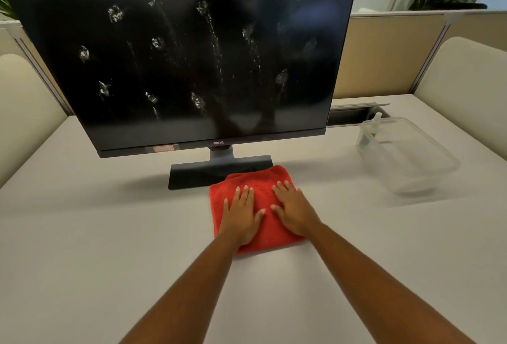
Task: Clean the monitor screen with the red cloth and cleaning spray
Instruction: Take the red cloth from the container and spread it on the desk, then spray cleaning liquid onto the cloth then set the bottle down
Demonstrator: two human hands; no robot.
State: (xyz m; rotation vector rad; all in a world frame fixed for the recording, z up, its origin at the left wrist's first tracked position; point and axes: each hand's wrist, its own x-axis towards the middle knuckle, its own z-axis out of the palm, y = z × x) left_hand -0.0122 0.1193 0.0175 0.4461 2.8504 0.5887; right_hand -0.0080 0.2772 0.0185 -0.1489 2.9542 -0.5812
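Both of our hands lie flat on the folded red terry cloth (258, 206), the left hand (241, 216) and the right hand (295, 210) side by side with fingers straight and gripping nothing. That cloth sits on the pale grey desk (96, 234), its far edge touching the dark base of the wide black flat-panel monitor (192, 55). Foamy blotches and drip trails of cleaner dot the screen. The small clear spray bottle (369, 131) stands in the transparent plastic tub (428, 168) off to the right. We judge the spraying done and the wiping not yet begun. To do it well, we should gather the cloth into one hand, steady the monitor with the other, and wipe lightly from the top down, catching drips before they reach the lower bezel.
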